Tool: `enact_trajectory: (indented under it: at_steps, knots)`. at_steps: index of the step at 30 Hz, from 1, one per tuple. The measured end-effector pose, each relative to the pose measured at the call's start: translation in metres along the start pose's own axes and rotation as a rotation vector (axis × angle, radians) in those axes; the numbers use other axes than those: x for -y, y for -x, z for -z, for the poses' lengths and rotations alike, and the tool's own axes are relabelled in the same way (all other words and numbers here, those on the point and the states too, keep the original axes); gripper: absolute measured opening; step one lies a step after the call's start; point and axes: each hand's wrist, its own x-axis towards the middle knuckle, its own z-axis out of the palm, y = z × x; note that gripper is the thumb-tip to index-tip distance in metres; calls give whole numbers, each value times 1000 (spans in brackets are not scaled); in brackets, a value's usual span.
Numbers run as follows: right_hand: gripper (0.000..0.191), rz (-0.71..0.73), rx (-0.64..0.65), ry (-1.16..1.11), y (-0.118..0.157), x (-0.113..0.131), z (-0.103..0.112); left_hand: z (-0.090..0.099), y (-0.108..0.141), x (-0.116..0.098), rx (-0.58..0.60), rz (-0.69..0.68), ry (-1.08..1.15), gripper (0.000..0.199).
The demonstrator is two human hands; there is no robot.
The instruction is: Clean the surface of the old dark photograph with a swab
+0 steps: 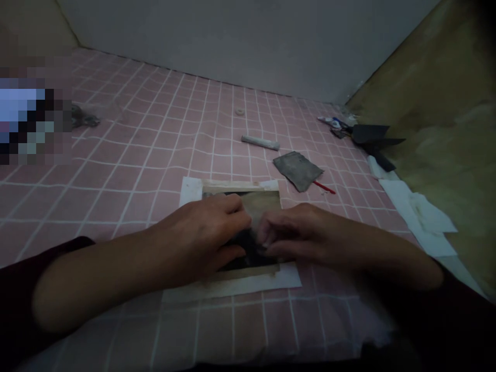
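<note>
A dark picture (pixel 267 201) with a tan border lies over a white sheet (pixel 284 277) on the pink checked cloth. My left hand (pixel 217 230) rests over its left part, thumb and fingers apart with a gap between them. Over the right part is my right hand (pixel 292 232), its fingers curled and pressed together. Anything between those fingers is too small and blurred to name. The two hands face each other without touching, and they hide much of the picture's middle.
Beyond the picture lie a grey square sheet (pixel 298 170), a red stick (pixel 324 187), a grey tube (pixel 260 142) and a small ring (pixel 239 111). Black pieces (pixel 372 135) and white papers (pixel 416 217) line the right edge. A pixelated patch covers the far left.
</note>
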Motion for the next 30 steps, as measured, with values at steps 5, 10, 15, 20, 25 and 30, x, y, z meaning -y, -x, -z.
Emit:
enact_trajectory:
  at_steps: [5,10,15,20,25,30]
  knots:
    - [8,-70,63,20,4,1,6,1,0,-1,11,16,-13,14]
    - [4,9,37,-17,-1,2,0,1,0,-2,-2,9,-4,13]
    - [6,-89,88,29,3,2,5,3,2,-3,30,15,-4,13]
    - [6,-22,93,-29,1,4,3,3,0,-1,22,14,-7,14]
    - [5,-105,85,24,3,0,6,3,-1,-1,30,25,-13,13]
    - [3,0,63,-47,-1,3,1,4,1,-1,30,30,-2,13]
